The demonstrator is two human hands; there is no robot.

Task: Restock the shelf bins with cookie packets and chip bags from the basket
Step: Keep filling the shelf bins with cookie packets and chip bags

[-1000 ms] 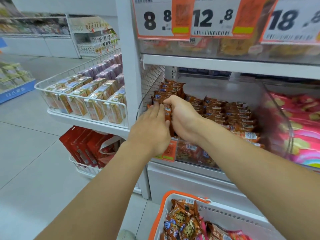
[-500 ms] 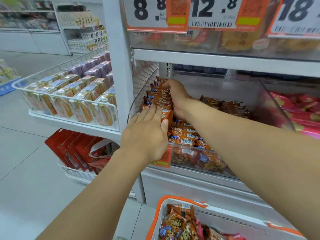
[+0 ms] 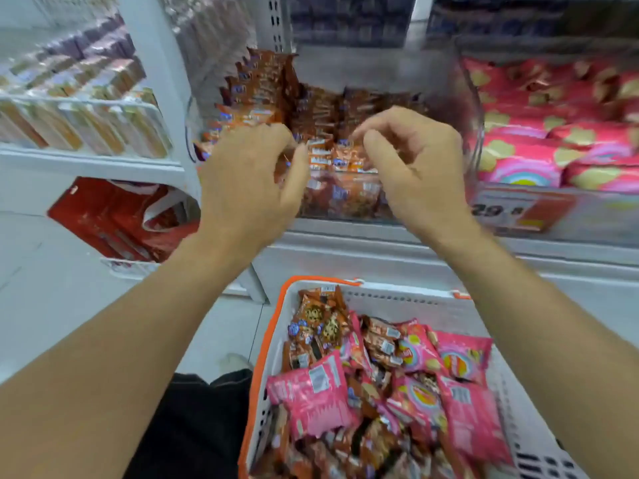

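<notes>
Both hands hang in front of the clear plastic shelf bin (image 3: 470, 108), which is packed with brown-orange cookie packets (image 3: 311, 108). The left hand (image 3: 249, 181) and right hand (image 3: 415, 167) have loosely curled fingers and seem to hold nothing, though blur makes this uncertain. Tidying looks finished. Next likely a reach down to the near white basket with orange rim (image 3: 397, 299), holding more cookie packets and pink chip bags (image 3: 311, 395). A bin at far right holds pink bags.

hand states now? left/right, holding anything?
Left hand: open, fingers loosely curled, holding nothing, in front of the cookie bin.
Right hand: open, loosely curled, holding nothing.
</notes>
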